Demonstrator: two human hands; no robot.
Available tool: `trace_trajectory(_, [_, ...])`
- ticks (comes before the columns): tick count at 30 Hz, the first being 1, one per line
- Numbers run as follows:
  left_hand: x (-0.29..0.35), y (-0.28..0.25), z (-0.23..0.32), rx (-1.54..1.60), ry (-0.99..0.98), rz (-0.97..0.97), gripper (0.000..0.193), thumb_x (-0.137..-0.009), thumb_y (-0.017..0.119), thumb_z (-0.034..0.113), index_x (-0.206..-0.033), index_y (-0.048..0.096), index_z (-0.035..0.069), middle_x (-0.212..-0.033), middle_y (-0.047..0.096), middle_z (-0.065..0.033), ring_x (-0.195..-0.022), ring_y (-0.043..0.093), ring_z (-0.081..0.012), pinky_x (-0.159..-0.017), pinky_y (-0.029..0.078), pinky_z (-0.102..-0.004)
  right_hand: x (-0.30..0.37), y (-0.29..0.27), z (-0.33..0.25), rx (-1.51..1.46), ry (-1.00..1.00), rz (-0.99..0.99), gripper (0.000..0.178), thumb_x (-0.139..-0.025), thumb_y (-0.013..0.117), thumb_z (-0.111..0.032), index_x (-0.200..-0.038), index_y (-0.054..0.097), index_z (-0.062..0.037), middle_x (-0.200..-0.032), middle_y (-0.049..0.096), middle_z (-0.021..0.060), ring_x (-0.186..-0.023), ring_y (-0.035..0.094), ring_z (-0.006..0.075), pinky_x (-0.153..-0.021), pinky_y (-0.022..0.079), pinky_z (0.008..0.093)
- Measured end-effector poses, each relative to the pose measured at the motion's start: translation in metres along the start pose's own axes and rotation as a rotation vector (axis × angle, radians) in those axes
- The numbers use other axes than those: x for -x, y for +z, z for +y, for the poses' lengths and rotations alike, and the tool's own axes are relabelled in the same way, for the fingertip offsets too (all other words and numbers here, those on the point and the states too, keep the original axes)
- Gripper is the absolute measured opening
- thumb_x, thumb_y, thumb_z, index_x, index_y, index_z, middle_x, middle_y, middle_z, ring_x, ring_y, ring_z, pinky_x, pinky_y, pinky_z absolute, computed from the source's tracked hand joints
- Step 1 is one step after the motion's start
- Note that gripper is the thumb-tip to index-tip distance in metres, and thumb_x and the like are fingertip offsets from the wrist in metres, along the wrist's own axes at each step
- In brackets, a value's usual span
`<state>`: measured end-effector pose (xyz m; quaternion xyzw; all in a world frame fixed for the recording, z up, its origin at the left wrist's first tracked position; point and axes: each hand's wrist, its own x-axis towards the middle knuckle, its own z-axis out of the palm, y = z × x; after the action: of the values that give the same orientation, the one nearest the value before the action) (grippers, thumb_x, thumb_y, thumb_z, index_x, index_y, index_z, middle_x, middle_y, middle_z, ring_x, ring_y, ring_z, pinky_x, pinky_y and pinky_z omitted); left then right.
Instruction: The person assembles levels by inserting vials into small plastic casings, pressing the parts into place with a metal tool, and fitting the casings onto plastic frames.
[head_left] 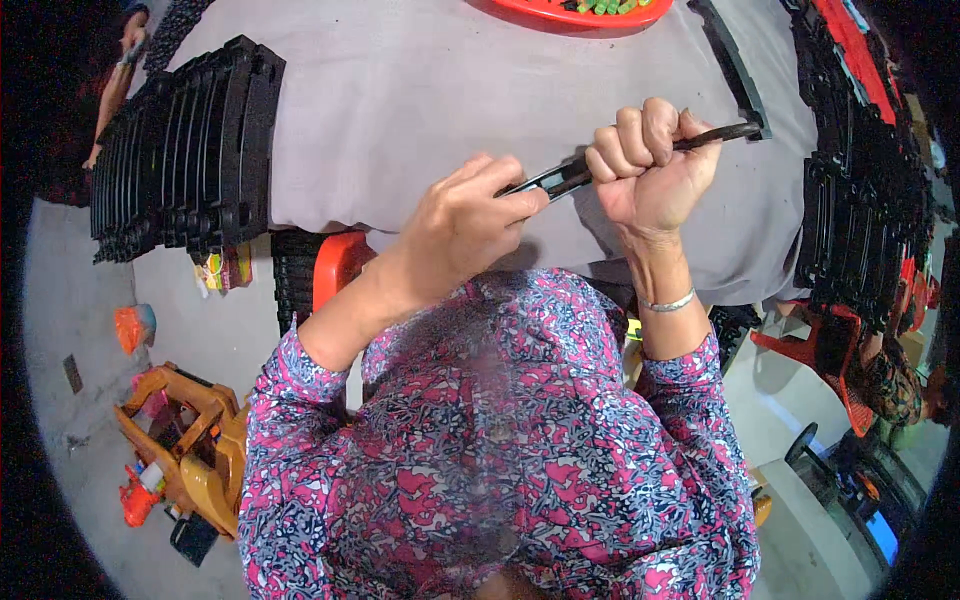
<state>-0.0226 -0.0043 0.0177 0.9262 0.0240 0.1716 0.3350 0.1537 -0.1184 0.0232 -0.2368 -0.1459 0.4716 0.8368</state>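
Above the near edge of the cloth-covered table, both hands hold one long, narrow black plastic strip (570,178). My right hand (648,168) is closed in a fist around it, and its far end sticks out past the thumb to the right. Pinched in the fingers of my left hand (468,222) is the other end, partly hidden by the hand. The strip slants upward to the right. A similar black strip (728,62) lies on the cloth beyond my right hand. At the top edge, a red tray (530,20) holds small green and dark pieces.
Stacked black plastic parts (190,150) stand on the left of the grey tablecloth (400,100). More black stacks (850,220) line the right. A red chair (338,265) is by the near edge. Another person's arm (112,95) shows at far left; wooden furniture (195,430) stands lower left.
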Motion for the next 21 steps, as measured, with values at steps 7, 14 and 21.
trace_trajectory(7, [0.000, -0.006, 0.006, -0.014, 0.000, 0.094, 0.024, -0.072, 0.072, 0.003, -0.096, 0.067, 0.002, -0.092, 0.059, -0.0106, -0.083, 0.062, -0.0294, -0.072, 0.052, -0.0403, -0.006, -0.002, -0.050, -0.096, -0.077, -0.072, 0.050, -0.099, 0.038, -0.051, -0.065, 0.036, -0.0143, -0.058, 0.025, -0.0041, -0.052, 0.022, 0.0089, -0.044, 0.016, 0.0271])
trace_trajectory(14, [0.012, -0.012, 0.001, -0.036, -0.022, 0.092, 0.012, -0.074, 0.073, 0.006, -0.082, 0.064, 0.002, -0.085, 0.059, -0.0116, -0.078, 0.063, -0.0311, -0.066, 0.052, -0.0413, 0.002, -0.025, -0.073, 0.382, -0.061, 0.510, 0.021, -0.101, 0.049, -0.027, -0.087, 0.047, -0.0111, -0.070, 0.036, -0.0024, -0.058, 0.035, 0.0088, -0.045, 0.027, 0.0220])
trace_trajectory(21, [0.030, -0.043, -0.014, -0.188, -0.320, 0.326, 0.010, -0.080, 0.070, 0.006, -0.085, 0.064, 0.000, -0.090, 0.060, -0.0137, -0.081, 0.064, -0.0327, -0.070, 0.051, -0.0402, -0.002, -0.037, -0.055, 0.803, -0.071, 0.580, 0.010, -0.095, 0.055, -0.010, -0.102, 0.052, -0.0037, -0.073, 0.056, 0.0056, -0.058, 0.059, 0.0146, -0.049, 0.047, 0.0265])
